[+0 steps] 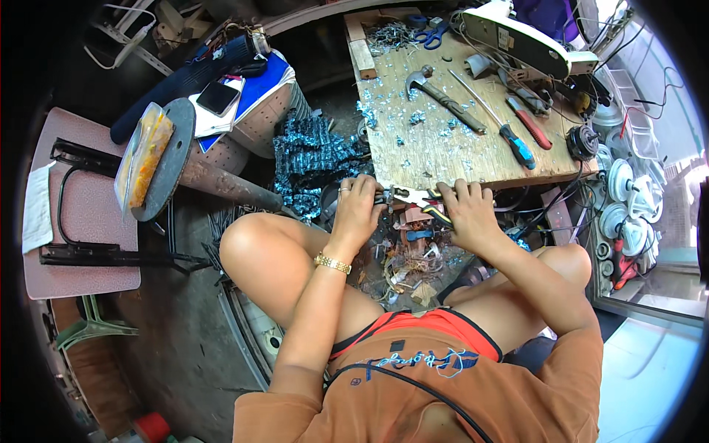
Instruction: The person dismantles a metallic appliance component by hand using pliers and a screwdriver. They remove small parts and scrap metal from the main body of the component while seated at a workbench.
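My right hand (470,215) is closed around the yellow-and-black handles of a pair of pliers (412,196), just off the near edge of the wooden workbench (473,166). The pliers' jaws point left, toward my left hand (360,209). Its fingers are pinched on a small dark piece by the jaw tips, too small and covered to name. On the bench lie a claw hammer (448,102), a screwdriver (509,136) with a blue-and-black handle, and a red-handled tool (529,124). Bluish shavings are scattered around them.
Scraps and debris (413,258) lie on the floor between my legs. A dark, shiny bundle (310,159) is left of the bench. Further left, a phone (217,97) rests near a round metal stand (176,162). White plastic wheels (624,181) and a glass pane line the right side.
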A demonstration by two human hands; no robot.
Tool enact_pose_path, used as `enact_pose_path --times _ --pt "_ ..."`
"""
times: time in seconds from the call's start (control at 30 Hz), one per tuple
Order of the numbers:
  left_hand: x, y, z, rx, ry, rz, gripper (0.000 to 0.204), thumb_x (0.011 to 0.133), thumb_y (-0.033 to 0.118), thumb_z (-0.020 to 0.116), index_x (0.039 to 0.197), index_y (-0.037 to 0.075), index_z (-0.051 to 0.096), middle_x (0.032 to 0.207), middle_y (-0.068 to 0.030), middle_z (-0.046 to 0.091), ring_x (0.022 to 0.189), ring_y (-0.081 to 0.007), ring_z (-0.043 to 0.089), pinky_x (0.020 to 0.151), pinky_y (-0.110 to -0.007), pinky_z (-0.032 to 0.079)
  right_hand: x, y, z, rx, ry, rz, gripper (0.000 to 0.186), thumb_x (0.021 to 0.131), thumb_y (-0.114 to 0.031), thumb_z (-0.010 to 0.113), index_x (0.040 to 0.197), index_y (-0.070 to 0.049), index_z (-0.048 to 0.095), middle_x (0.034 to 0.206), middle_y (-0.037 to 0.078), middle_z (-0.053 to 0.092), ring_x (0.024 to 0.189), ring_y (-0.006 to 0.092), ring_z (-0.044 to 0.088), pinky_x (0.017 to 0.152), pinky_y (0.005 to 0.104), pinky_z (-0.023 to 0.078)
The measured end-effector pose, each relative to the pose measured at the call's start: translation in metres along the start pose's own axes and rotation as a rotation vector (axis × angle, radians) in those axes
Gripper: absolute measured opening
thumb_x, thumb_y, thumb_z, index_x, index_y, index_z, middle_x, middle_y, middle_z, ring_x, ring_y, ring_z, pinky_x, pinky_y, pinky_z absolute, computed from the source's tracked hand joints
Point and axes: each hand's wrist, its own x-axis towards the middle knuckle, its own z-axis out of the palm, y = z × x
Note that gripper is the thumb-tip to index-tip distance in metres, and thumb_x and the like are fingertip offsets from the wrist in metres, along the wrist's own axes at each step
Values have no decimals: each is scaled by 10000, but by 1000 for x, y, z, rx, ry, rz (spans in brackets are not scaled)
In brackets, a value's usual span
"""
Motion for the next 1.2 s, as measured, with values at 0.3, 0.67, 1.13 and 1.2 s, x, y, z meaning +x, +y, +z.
enact_pose_path --times 0.3,0.67,1.13,1.2 --pt "-2 9 6 97 60 -89 440 689 65 809 1041 47 546 1041 -132 562 979 -374 508 861 -463 423 4 7 15 28 8 -76 773 613 -87 754 1346 -93 507 1065 148 554 923 365 607 763 466 491" --pt "-1 21 10 131 139 -104 395 731 127 797 1046 42 573 1015 -122 569 938 -345 507 822 -452 415 -14 -26 45 648 -76 256 712 660 -112 707 1340 -101 496 1180 201 637 1013 443 636 835 484 518" --pt "-8 53 -22 192 65 -205 363 742 180 803 1007 39 599 1061 -119 565 1001 -333 527 865 -440 445 -36 -27 49 605 124 144 704 687 -125 741 1352 -109 512 1328 188 570 1081 408 625 909 461 517" --pt "-16 43 -34 -38 145 -290 428 752 245 822 1035 14 598 1076 -143 593 1030 -326 574 909 -416 468 -35 -25 24 484 164 83 708 642 -100 766 1313 -111 538 1153 148 567 990 367 615 837 466 518"
